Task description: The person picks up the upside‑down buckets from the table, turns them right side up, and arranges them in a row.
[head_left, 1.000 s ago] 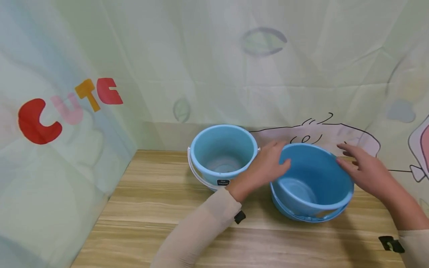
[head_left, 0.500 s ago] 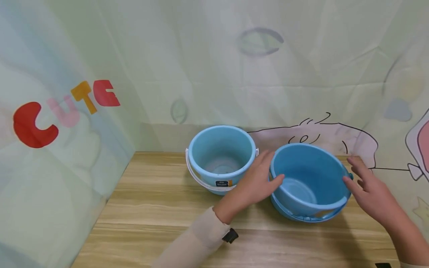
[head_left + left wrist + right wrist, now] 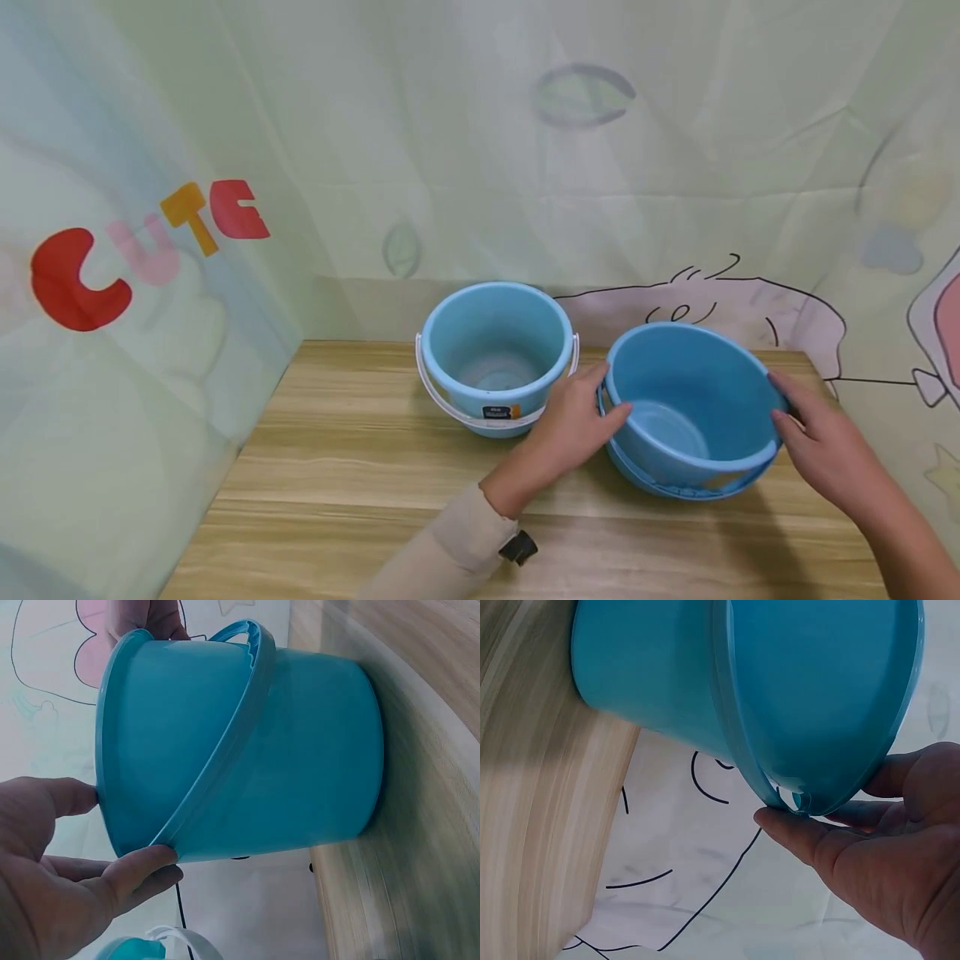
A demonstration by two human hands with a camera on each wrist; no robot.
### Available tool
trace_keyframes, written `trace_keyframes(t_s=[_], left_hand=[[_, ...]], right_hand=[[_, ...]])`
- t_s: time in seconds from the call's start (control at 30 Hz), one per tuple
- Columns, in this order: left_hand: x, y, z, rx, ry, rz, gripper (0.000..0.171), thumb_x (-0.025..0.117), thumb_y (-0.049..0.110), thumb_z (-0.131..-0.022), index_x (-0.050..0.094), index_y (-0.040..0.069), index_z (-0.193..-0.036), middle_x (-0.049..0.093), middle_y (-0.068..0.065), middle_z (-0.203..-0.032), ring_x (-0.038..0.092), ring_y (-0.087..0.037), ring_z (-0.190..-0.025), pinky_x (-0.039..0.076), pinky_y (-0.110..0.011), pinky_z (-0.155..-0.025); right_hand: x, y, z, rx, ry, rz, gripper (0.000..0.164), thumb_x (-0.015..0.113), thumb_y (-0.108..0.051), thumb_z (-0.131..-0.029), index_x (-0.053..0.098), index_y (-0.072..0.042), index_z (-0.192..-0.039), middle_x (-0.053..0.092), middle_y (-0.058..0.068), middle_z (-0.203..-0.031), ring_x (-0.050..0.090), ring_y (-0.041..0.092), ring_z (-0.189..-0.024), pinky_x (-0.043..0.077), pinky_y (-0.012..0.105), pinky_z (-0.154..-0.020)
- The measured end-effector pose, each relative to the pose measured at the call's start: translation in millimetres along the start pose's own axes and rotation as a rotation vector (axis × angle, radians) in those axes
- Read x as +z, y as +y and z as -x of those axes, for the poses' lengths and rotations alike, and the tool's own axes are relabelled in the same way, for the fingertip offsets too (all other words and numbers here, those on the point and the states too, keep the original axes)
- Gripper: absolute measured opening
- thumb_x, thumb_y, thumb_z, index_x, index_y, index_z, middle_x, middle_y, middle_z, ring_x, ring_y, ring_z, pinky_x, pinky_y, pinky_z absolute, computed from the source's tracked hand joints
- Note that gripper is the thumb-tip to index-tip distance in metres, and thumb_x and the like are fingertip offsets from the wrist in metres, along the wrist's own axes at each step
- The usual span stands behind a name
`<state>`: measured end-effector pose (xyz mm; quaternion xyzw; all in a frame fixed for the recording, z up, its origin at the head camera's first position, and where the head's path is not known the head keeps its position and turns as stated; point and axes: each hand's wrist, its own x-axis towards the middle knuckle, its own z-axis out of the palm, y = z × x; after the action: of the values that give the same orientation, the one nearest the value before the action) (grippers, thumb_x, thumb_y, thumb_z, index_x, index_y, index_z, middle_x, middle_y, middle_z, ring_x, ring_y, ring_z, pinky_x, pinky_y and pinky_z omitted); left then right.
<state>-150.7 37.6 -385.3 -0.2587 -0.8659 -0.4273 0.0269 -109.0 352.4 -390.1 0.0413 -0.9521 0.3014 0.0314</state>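
Observation:
A darker blue bucket (image 3: 693, 396) with its blue handle (image 3: 225, 742) lowered stands on the wooden table at the right. My left hand (image 3: 573, 423) holds its left side: in the left wrist view the thumb meets the rim and the fingertips press near the handle's end. On the opposite side, my right hand (image 3: 825, 442) grips the edge, thumb at the rim and fingers under the handle joint in the right wrist view. A lighter blue bucket (image 3: 498, 337) with a white handle (image 3: 450, 408) sits just left of my left hand. Both buckets' visible insides hold nothing.
The wooden table (image 3: 337, 500) ends at the back against a printed fabric backdrop (image 3: 480, 167). Another fabric side (image 3: 112, 375) with colored letters borders the left edge.
Both hands have come lower at the darker bucket's sides and now close on its rim; a second ago they hovered over it. The buckets have stayed in place; the view shifted slightly.

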Motion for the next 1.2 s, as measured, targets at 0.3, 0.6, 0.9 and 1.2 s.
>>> trace_keyframes(t_s=[0.3,0.6,0.9,1.2], left_hand=[[3.1,-2.9,-4.6,-0.049,-0.004,0.065,0.059,0.07,0.024,-0.099,0.05,0.008,-0.152,0.061,-0.009,-0.146,0.058,-0.016,-0.134,0.054,-0.032,-0.103],[6.1,-6.1,-12.7,-0.042,0.006,0.03,0.067,0.071,0.031,-0.097,0.046,0.009,-0.154,0.057,-0.009,-0.145,0.058,-0.02,-0.131,0.054,-0.034,-0.103],[7.2,-8.8,-24.7,-0.106,-0.021,0.014,0.073,0.068,0.032,-0.098,0.038,0.005,-0.158,0.046,-0.011,-0.158,0.048,-0.025,-0.143,0.049,-0.044,-0.111],[9.7,-10.0,-38.4,-0.121,0.005,0.022,0.068,0.065,0.027,-0.098,0.04,0.005,-0.157,0.046,-0.012,-0.157,0.049,-0.026,-0.142,0.049,-0.044,-0.111]], right_hand=[[0.0,1.4,-5.7,0.009,-0.004,0.015,0.058,0.04,-0.022,-0.112,0.022,0.007,-0.16,0.037,0.045,-0.149,0.043,0.07,-0.127,0.041,0.08,-0.092],[-1.8,-2.4,-15.7,0.023,-0.01,0.043,0.059,0.04,-0.021,-0.112,0.022,0.009,-0.159,0.039,0.046,-0.147,0.043,0.069,-0.127,0.042,0.079,-0.092],[-3.4,-4.9,-29.4,-0.015,0.002,0.033,0.057,0.04,-0.019,-0.111,0.024,0.012,-0.157,0.04,0.047,-0.145,0.045,0.069,-0.126,0.044,0.077,-0.092],[-2.3,-3.1,-38.9,-0.024,0.028,0.041,0.057,0.04,-0.019,-0.111,0.025,0.012,-0.157,0.042,0.046,-0.145,0.045,0.068,-0.127,0.042,0.078,-0.095]])
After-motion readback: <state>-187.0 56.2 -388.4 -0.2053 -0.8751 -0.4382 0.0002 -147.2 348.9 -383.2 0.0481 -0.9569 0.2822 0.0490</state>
